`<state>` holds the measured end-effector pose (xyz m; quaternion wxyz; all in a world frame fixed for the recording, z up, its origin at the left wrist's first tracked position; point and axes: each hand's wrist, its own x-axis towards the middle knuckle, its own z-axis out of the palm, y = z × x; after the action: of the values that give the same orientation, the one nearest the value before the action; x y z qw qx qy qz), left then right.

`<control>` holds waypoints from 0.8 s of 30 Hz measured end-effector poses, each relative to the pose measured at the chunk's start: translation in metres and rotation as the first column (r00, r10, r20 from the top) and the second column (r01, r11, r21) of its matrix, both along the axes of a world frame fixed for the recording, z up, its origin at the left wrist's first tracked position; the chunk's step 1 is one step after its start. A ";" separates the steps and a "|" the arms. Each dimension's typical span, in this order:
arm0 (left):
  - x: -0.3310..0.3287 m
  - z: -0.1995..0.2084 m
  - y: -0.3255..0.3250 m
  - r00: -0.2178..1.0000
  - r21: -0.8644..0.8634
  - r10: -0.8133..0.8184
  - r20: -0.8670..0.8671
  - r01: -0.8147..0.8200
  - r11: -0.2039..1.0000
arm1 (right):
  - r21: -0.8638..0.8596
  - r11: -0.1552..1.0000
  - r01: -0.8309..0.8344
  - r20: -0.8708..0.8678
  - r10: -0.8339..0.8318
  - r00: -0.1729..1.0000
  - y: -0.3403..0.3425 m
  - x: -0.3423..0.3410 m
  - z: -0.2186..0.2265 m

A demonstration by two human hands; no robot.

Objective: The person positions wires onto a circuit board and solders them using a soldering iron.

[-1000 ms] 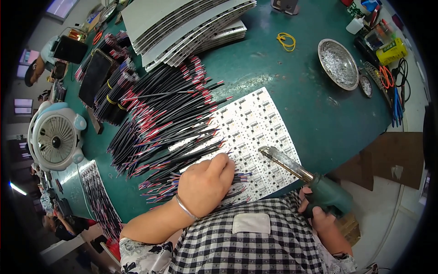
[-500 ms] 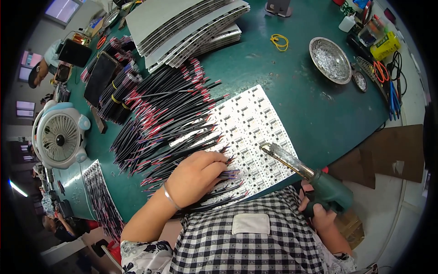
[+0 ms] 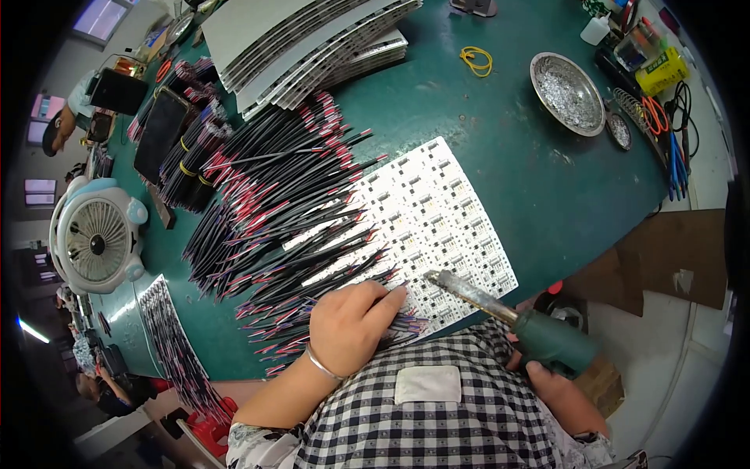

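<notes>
A white circuit board panel (image 3: 418,199) with rows of small parts lies on the green table. Black wires with red ends (image 3: 266,203) spread over its left side. My left hand (image 3: 348,327) rests palm down at the panel's near edge, thumb and forefinger closed together on a thin wire; the fingertips partly hide it. My right hand (image 3: 547,384) is wrapped around the handle of a green soldering gun (image 3: 558,342). The gun's metal tip hovers at or just over the panel, right of my left fingertips; whether it touches cannot be told.
Behind the wires stands a tall stack of panels (image 3: 289,47). A metal bowl of silvery bits (image 3: 569,94) sits at the far right, beside a small dish (image 3: 619,131). Yellow bands (image 3: 476,61) lie at the back. A fan (image 3: 97,242) stands left, near another wired panel (image 3: 176,344).
My left hand has moved nearer to my body and slightly right along the panel edge. The soldering gun's tip has shifted left and nearer to me. The view has shifted slightly.
</notes>
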<state>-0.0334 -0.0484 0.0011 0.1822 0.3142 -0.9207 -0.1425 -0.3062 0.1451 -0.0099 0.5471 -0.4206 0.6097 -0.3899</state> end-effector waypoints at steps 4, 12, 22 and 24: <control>-0.003 -0.006 -0.001 1.000 0.007 -0.008 -0.015 0.008 1.000 | -0.039 0.999 -0.030 -0.081 0.027 0.996 0.004 0.004 -0.010; -0.002 -0.003 -0.001 1.000 0.032 -0.002 -0.003 0.002 0.999 | -0.116 0.993 -0.013 -0.090 0.002 0.996 -0.025 0.012 0.010; -0.003 -0.001 -0.004 1.000 0.065 0.009 0.004 -0.009 0.998 | -0.293 0.902 -0.318 -0.470 0.154 0.869 -0.043 0.007 0.021; -0.003 0.002 -0.005 1.000 0.064 0.009 0.025 -0.011 0.998 | -0.306 0.898 -0.316 -0.557 0.101 0.825 -0.042 0.009 0.023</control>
<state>-0.0366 -0.0536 0.0030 0.1616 0.3261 -0.9163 -0.1672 -0.2970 0.1035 0.0132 0.3050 -0.6755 0.5966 -0.3079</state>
